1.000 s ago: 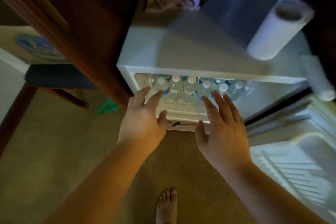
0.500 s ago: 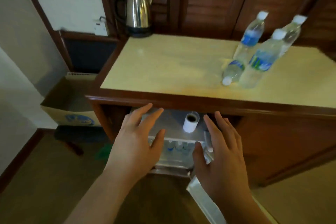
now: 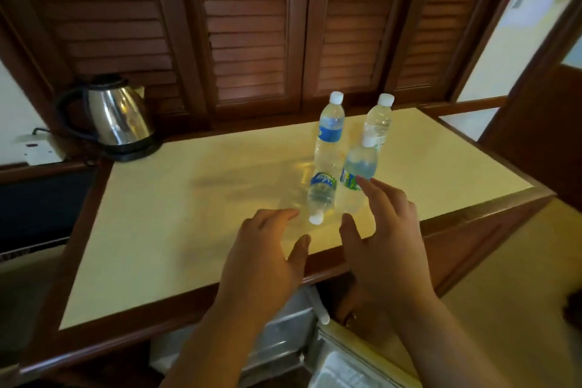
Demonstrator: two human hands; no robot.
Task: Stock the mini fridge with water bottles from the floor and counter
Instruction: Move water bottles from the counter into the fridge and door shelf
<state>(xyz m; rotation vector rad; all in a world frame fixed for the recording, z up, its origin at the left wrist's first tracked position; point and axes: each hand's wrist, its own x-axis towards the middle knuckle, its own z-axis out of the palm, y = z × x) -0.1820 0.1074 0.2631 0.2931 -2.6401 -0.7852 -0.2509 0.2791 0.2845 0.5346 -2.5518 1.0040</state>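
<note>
Several clear water bottles with white caps are on the cream counter [image 3: 176, 230]. One bottle lies on its side [image 3: 319, 195], cap toward me. Behind it stand a blue-labelled bottle [image 3: 329, 135], a green-labelled bottle [image 3: 359, 167] and a plain one [image 3: 378, 120]. My left hand [image 3: 264, 258] hovers open just short of the lying bottle's cap. My right hand [image 3: 384, 239] is open too, fingertips at the green-labelled bottle's base. The mini fridge top [image 3: 283, 334] shows below the counter edge, its open door [image 3: 343, 365] at the bottom right.
A steel electric kettle [image 3: 116, 116] stands at the counter's back left corner. Dark louvred wooden shutters [image 3: 252, 35] rise behind the counter. A wall socket [image 3: 41, 151] is at the far left. Tan floor [image 3: 510, 293] lies to the right.
My view rose from the fridge interior to the counter top. Both hands lifted from the fridge opening and reached forward over the counter edge toward the bottles.
</note>
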